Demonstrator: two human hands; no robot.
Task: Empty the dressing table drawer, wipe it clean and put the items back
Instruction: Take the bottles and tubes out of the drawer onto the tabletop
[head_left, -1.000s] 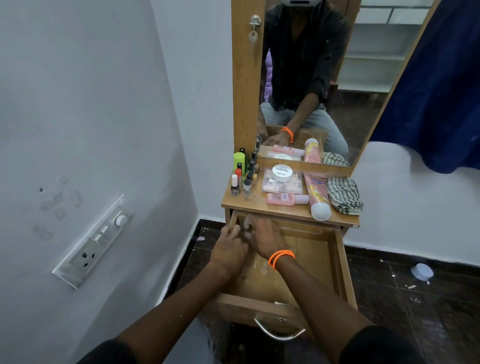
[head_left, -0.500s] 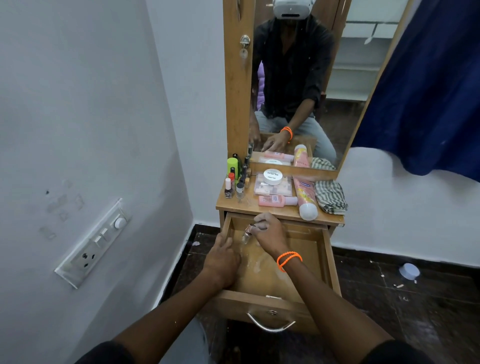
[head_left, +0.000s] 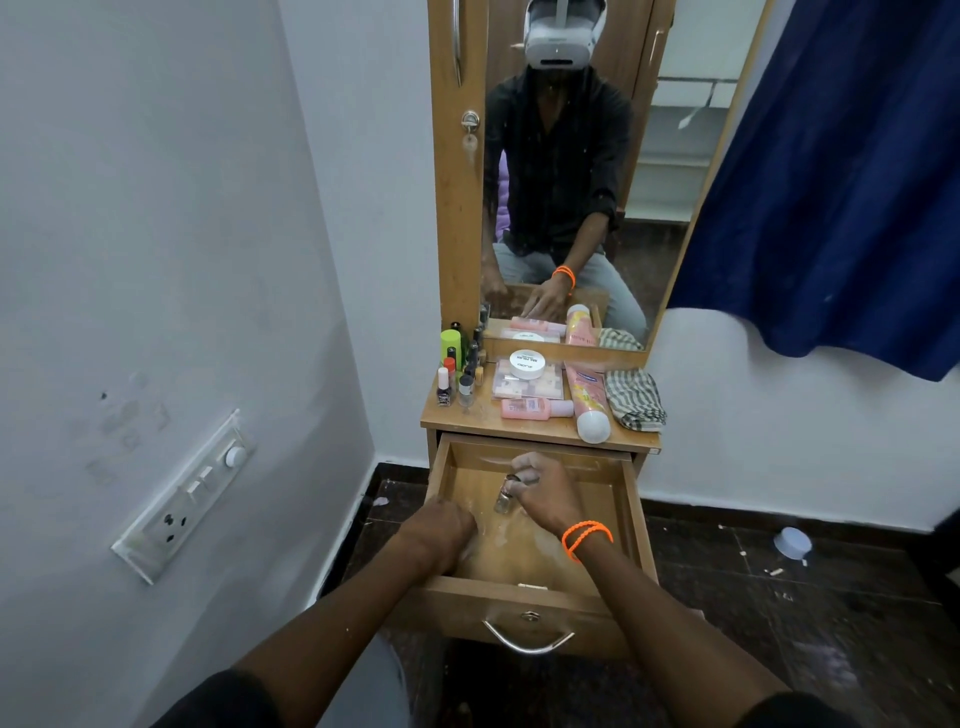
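Observation:
The wooden drawer (head_left: 631, 525) of the dressing table is pulled out, its floor dusty with white smears. My right hand (head_left: 545, 491), with orange bands on the wrist, holds a small glass bottle (head_left: 504, 500) over the drawer's middle. My left hand (head_left: 441, 530) rests at the drawer's left side, fingers curled; what it holds, if anything, is hidden. On the tabletop (head_left: 483, 415) stand several nail polish bottles (head_left: 457, 384), a white jar (head_left: 527, 364) on a flat palette, a pink bottle (head_left: 530, 408), a lying tube (head_left: 587, 400) and a checked cloth (head_left: 636, 397).
A mirror (head_left: 566, 171) rises behind the tabletop. The white wall with a switch panel (head_left: 187, 493) is close on the left. A blue curtain (head_left: 841, 182) hangs at the right. A small white cup (head_left: 792, 543) and scraps lie on the dark tiled floor.
The view has tilted up, showing more of the mirror. My right hand has drawn the small bottle back from the drawer's far left corner toward its middle. My left hand slid nearer along the left side.

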